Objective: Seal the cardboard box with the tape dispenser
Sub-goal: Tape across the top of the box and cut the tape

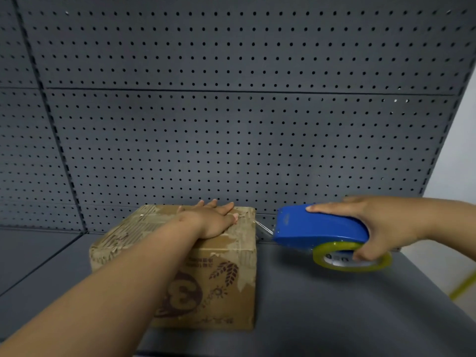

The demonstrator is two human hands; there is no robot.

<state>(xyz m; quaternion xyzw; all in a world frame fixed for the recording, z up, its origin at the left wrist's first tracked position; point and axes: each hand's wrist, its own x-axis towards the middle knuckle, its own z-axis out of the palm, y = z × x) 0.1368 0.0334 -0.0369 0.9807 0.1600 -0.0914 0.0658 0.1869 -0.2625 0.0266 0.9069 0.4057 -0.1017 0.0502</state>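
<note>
A worn brown cardboard box [221, 284] with dark printed figures stands on the grey shelf, its flaps down. My left hand [213, 219] lies flat on the box top near its right edge, fingers spread. To the right of the box, my right hand [381, 225] grips a blue tape dispenser [319, 226] holding a roll of clear yellowish tape [353, 257]. The dispenser hangs just off the box's upper right edge. A short strip of clear tape [264, 228] stretches from the box edge to the dispenser's mouth.
The grey shelf surface [334, 305] extends around the box. A grey pegboard wall [231, 112] rises right behind it. The shelf's right edge drops off near a pale floor with a yellow line [463, 284].
</note>
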